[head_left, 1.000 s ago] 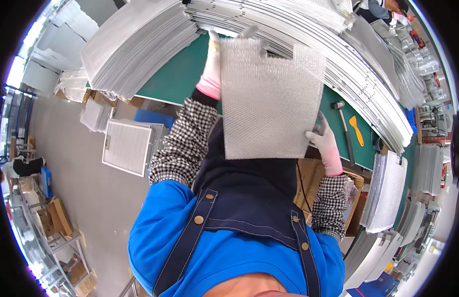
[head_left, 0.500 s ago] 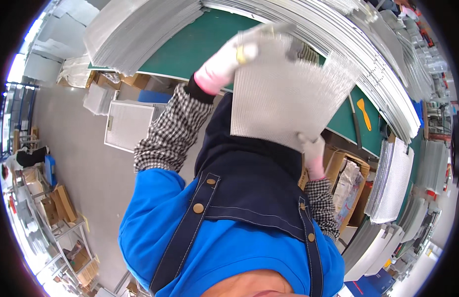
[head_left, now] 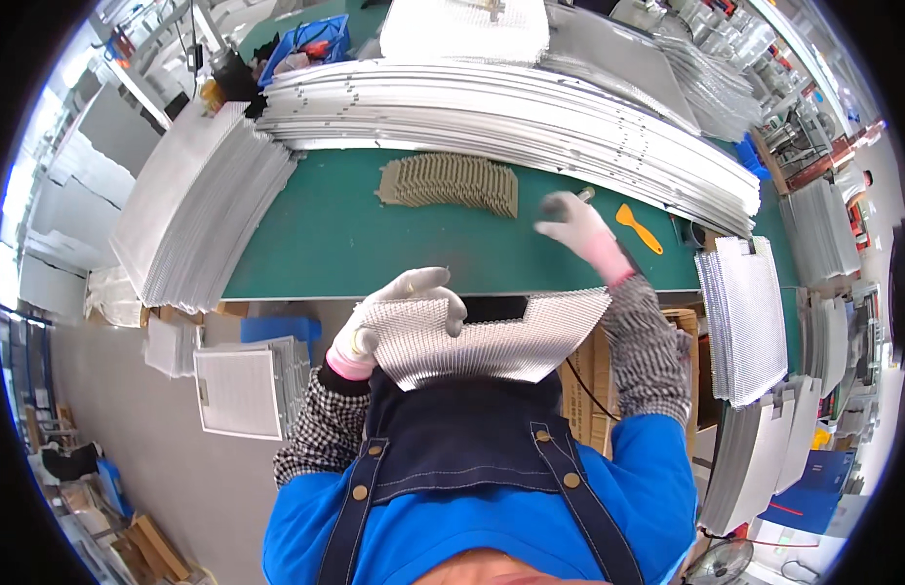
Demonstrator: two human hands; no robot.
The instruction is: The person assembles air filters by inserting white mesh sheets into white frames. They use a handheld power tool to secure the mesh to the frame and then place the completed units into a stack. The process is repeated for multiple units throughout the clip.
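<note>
The left hand is curled on the silvery mesh sheet, holding it by the front edge of the desk. The right hand, fingers half bent, is over the desk near the yellow scraper; I cannot tell if it holds anything.

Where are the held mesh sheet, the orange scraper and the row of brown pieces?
Mesh sheet (head_left: 487, 352): head view, middle of its face.
Orange scraper (head_left: 645, 235): head view, its handle.
Row of brown pieces (head_left: 452, 183): head view, its middle.
</note>
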